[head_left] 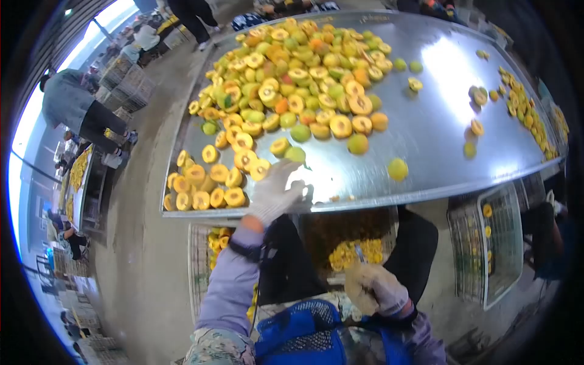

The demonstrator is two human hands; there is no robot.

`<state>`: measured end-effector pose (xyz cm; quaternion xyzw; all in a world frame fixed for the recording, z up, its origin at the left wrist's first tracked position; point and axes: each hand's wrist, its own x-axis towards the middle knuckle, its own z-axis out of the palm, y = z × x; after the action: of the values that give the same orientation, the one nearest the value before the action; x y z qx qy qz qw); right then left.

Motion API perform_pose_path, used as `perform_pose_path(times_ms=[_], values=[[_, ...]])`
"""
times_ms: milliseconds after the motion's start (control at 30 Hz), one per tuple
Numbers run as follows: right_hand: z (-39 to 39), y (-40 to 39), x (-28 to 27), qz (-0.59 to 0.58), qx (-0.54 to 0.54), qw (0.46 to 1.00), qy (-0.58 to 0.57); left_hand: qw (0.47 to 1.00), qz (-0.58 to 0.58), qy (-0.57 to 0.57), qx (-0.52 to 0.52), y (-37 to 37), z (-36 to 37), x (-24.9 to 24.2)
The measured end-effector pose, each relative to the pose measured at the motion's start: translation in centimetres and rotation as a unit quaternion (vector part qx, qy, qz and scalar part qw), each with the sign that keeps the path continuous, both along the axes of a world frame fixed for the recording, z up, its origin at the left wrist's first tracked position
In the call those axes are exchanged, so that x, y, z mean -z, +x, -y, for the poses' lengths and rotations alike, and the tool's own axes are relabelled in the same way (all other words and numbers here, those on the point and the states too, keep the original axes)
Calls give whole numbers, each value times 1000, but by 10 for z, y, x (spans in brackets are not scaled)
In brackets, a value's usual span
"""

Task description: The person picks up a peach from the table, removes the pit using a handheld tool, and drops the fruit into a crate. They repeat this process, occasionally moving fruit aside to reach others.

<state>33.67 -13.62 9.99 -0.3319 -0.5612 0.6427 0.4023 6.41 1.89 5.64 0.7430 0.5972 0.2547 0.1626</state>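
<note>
My left hand (275, 191), in a pale glove, reaches over the near edge of the metal table (359, 176). Its fingers are apart, with the fingertips close to a yellow-green fruit (295, 154) and nothing visible between them. Cut fruit halves (217, 198) lie just left of this hand, and a large heap of whole and halved fruit (298, 73) covers the table beyond. Low over my lap, my right hand (376, 289), also gloved, has its fingers curled round a small tool (360, 253) whose narrow end sticks up. Its grip is partly blurred.
Below the table edge, a container holds yellow fruit pieces (356, 254). A crate (198, 267) stands at left, another crate (486, 243) at right. More fruit (523, 109) lies at the table's far right. A person (82, 109) bends near stacked crates (125, 79).
</note>
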Motion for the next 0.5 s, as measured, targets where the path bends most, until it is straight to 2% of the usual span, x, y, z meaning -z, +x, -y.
perform_pose_path(times_ms=[33, 100, 133, 167, 200, 233, 267, 300, 333, 367, 400, 433, 467, 500], values=[[-3, 7, 7, -80, -69, 959, -265, 998, 8, -65, 11, 12, -19, -9], [1, 10, 16, 49, -36, 964, -259, 992, -122, -32, -18, 15, -62, 31], [-1, 10, 22, 144, -28, 988, -39, 992, -121, -19, -25, 14, -76, 45], [-4, 10, 25, 230, -16, 956, 182, 981, -182, -57, -23, 14, -82, 54], [-3, 11, 23, 182, -6, 981, 59, 965, -243, -97, -21, 15, -89, 64], [0, 11, 19, 131, 5, 989, -68, 966, -241, -94, -23, 19, -91, 58], [-1, 11, 22, 132, 3, 989, -68, 962, -224, -151, -37, 24, -87, 48], [-1, 10, 27, 149, 24, 979, -139, 954, -207, -210, -51, 27, -80, 39], [3, 10, 29, 164, 44, 962, -214, 951, -220, -218, -23, 28, -72, 26], [-1, 6, 16, 162, 47, 960, -224, 948, -222, -227, -17, 25, -64, 19], [-11, 4, -1, 161, -5, 973, -165, 953, 54, -296, -22, 22, -55, 15], [-16, 3, -13, 159, -54, 980, -107, 879, 324, -348, -32, 20, -46, 18], [-16, 1, 0, 74, -46, 981, -175, 820, 464, -336, -1, 20, -36, 29], [-20, -5, -15, 27, -35, 970, -239, 740, 594, -314, 25, 22, -26, 42]])
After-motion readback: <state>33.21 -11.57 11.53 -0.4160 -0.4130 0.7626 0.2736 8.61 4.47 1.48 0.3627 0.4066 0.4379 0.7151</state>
